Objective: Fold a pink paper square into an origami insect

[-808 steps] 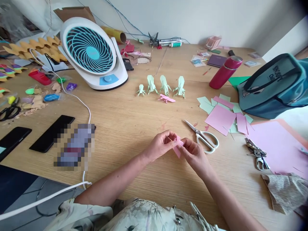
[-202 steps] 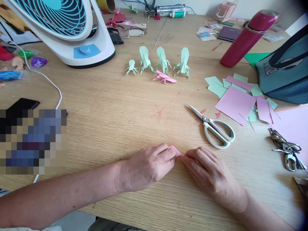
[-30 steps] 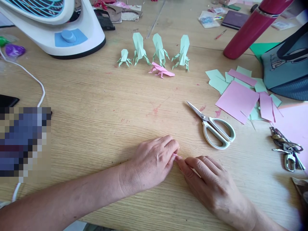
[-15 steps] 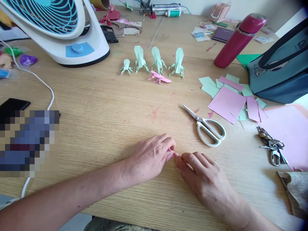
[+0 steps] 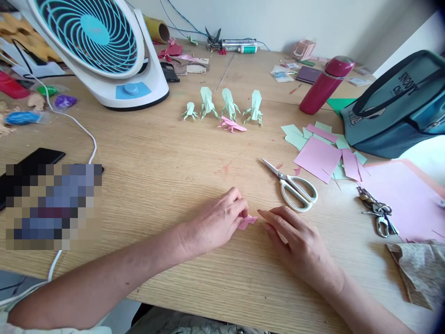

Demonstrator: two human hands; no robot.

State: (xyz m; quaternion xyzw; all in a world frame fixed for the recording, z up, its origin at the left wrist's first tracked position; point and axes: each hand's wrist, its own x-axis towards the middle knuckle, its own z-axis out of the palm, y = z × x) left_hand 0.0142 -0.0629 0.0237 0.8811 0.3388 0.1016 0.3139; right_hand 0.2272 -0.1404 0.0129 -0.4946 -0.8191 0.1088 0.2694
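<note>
Between the fingers of my left hand (image 5: 222,215) is a small folded piece of pink paper (image 5: 248,222), pinched close above the table. My right hand (image 5: 299,241) is just to its right, thumb and fingers apart, with the index fingertip near the paper's pointed end but not on it. Scissors with white handles (image 5: 295,188) lie beyond my right hand. Farther back, a pink folded paper insect (image 5: 232,125) lies in front of several pale green folded paper insects (image 5: 227,103).
Cut pink and green paper pieces (image 5: 318,155) lie at right, near keys (image 5: 378,211) and a pink sheet (image 5: 410,195). A red flask (image 5: 327,86) and a teal bag (image 5: 389,111) stand behind. At left are a fan (image 5: 135,88), a white cable (image 5: 74,120) and a black phone (image 5: 41,160).
My right fingers have come off the pink paper and opened, moving slightly right. My left hand still pinches it. The view has tilted up, showing more of the wall.
</note>
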